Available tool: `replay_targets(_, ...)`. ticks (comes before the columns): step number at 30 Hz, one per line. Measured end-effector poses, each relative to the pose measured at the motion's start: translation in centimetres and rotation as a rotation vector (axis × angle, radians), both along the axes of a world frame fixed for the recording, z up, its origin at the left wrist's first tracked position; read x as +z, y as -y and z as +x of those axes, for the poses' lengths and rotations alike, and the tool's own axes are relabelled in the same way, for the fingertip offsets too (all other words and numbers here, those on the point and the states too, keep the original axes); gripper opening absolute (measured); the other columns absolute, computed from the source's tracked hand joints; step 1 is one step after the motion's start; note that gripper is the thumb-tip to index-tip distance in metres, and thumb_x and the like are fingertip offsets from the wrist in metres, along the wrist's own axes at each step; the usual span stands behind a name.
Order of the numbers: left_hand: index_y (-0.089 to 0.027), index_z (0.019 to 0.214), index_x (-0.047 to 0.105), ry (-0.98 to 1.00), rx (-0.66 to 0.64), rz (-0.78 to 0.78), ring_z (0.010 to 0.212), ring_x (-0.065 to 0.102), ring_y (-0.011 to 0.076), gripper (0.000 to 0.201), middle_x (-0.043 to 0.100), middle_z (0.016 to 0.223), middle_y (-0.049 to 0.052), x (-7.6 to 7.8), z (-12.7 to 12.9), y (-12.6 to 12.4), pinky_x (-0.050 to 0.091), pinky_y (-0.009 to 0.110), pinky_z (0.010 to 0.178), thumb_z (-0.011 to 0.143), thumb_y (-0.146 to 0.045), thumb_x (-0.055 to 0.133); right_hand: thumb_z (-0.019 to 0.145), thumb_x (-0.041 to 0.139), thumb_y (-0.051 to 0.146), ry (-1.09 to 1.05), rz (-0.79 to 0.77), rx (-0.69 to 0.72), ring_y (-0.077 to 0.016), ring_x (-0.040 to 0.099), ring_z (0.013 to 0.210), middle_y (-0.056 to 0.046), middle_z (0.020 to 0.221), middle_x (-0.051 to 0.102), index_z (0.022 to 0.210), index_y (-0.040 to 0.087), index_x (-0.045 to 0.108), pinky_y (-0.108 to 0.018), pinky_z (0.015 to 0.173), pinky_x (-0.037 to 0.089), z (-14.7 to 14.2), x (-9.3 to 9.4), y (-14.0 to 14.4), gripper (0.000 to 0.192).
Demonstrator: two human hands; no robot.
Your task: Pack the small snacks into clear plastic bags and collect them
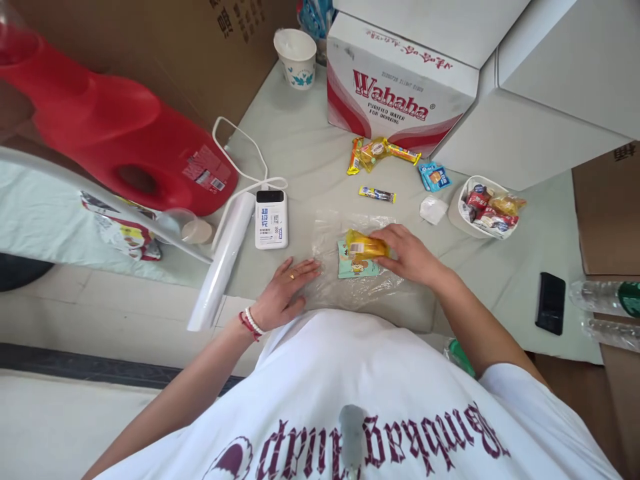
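Two hands on a clear bag
Right hand (407, 255) clamps yellow snack pack (365, 247); left hand (287, 290) flat, fingers apart, pinning clear plastic bag (330, 280).

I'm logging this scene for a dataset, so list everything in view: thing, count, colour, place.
clear bag: 1, transparent, table centre
yellow snack: 1, yellow, on the bag
cartoon packet: 1, teal, under the snack
power bank: 1, white, left of bag
Wahaha box: 1, white-red, rear
snack tub: 1, white, right
paper cup: 1, white, rear
phone: 1, black, right
red jug: 1, left
left hand: flat on bag edge
right hand: on yellow snack
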State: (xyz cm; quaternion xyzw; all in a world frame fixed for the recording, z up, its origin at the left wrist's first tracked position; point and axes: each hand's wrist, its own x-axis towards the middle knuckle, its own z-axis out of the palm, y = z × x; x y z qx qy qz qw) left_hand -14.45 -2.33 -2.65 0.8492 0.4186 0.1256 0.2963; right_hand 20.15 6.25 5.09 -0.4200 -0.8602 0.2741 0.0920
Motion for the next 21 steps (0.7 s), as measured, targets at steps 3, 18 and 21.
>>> replay_targets(3, -0.024, 0.150, 0.054, -0.095, 0.066, 0.034, 0.149, 0.049, 0.0251, 0.052, 0.057, 0.156, 0.010, -0.2, 0.4, 0.2, 0.016, 0.056, 0.130, 0.101, -0.029, 0.038, 0.093, 0.068, 0.028, 0.143, 0.020, 0.073, -0.0329, 0.054, 0.119, -0.016, 0.132, 0.061, 0.142, 0.019, 0.058, -0.048, 0.104, 0.045, -3.7, -1.6, 0.0, 0.050)
replay_targets(18, -0.029, 0.151, 0.054, -0.001, 0.152, 0.273, 0.152, 0.044, 0.0293, 0.051, 0.051, 0.161, 0.009, -1.0, 0.7, 2.2, 0.022, 0.058, 0.129, 0.100, -0.028, 0.053, 0.101, 0.057, 0.027, 0.044, 0.252, 0.059, -0.0315, 0.053, 0.120, -0.017, 0.129, 0.063, 0.144, 0.018, 0.055, -0.053, 0.108, 0.042, -0.4, -5.3, 4.2, 0.045)
replay_targets(21, -0.033, 0.151, 0.053, 0.022, 0.015, 0.254, 0.151, 0.046, 0.0284, 0.052, 0.056, 0.157, 0.007, -0.8, 0.8, 2.4, 0.015, 0.057, 0.131, 0.099, -0.032, 0.056, 0.101, 0.056, 0.025, 0.036, 0.269, 0.063, -0.0313, 0.051, 0.129, -0.016, 0.133, 0.062, 0.149, 0.021, 0.052, -0.059, 0.117, 0.035, 0.0, -5.9, 4.4, 0.048)
